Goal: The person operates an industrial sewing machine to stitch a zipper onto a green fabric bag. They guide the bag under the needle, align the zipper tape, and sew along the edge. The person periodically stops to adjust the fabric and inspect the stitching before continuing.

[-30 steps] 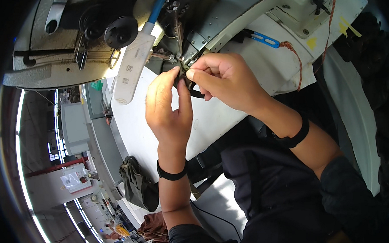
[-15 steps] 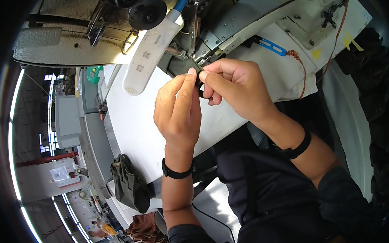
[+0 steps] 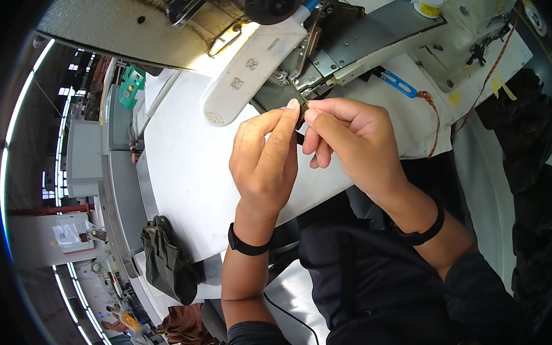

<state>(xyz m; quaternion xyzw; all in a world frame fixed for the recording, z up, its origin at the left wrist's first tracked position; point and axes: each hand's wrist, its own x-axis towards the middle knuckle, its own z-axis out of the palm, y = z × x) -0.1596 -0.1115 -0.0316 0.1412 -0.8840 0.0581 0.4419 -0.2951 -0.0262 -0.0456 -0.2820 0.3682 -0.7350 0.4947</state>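
Observation:
My left hand and my right hand meet fingertip to fingertip over the front of a sewing machine's bed. Between them they pinch a small dark strip, most of it covered by my fingers. Its exact kind is too small to make out. Both hands are closed, thumb against forefinger, with the right hand's other fingers curled under. Just beyond the fingertips lies the machine's metal plate and presser area. A white rounded arm slants past the left hand's far side.
The sewing machine's head overhangs the far left. A blue-handled thread snip on an orange cord lies right of my hands. The white tabletop spreads left. A dark green bag sits at its left edge, above brown fabric. Dark cloth hangs at right.
The view has shifted, so the machine and table appear further right and lower. My hands keep the same pinch on the dark strip, close to the machine's plate.

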